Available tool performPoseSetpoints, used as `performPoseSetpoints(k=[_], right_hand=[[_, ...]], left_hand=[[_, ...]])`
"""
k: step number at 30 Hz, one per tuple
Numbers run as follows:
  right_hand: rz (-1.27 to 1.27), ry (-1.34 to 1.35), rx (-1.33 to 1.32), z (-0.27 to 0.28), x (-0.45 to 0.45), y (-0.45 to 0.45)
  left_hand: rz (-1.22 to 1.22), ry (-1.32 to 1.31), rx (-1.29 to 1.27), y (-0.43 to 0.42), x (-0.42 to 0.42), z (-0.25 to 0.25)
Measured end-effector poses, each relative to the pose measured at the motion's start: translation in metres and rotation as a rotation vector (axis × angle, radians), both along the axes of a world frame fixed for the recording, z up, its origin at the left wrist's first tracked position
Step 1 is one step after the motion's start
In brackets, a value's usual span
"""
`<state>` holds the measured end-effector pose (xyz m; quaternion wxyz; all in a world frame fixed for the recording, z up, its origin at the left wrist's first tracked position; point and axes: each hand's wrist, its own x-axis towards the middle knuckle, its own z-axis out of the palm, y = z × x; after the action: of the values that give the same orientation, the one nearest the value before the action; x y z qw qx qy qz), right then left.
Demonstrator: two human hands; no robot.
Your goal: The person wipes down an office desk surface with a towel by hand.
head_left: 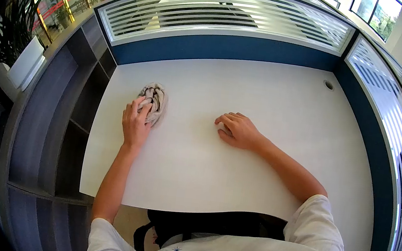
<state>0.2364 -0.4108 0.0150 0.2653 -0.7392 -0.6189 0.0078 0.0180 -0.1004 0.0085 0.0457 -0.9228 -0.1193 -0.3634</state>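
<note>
On the left part of the white desk [190,174] lies a bunched beige-grey cloth [159,101], crumpled into thick folds. My left hand [136,122] grips its near left side, fingers curled over the folds and partly hiding them. Near the desk's middle, my right hand [240,132] rests on the surface with loosely bent fingers. A gap shows between its thumb and fingers, and no object is visible in it. The two hands are well apart.
Blue partitions with striped glass panels [224,18] enclose the desk's back and right. A round cable hole [328,85] sits in the back right corner. Dark wooden shelving [56,123] stands along the left, with a potted plant [13,37] beyond it.
</note>
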Motion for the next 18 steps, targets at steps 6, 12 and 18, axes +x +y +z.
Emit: performPoseSetpoints(k=[6, 12, 18], right_hand=[[0.004, -0.031, 0.01, -0.007, 0.005, 0.003], [0.026, -0.045, 0.008, -0.009, 0.009, 0.001], [-0.002, 0.008, -0.011, -0.006, 0.002, -0.001]], left_hand=[[-0.529, 0.101, -0.377, -0.047, 0.005, 0.005], [-0.745, 0.107, -0.553, -0.073, 0.009, 0.001], [0.014, 0.015, -0.189, 0.018, 0.004, -0.008]])
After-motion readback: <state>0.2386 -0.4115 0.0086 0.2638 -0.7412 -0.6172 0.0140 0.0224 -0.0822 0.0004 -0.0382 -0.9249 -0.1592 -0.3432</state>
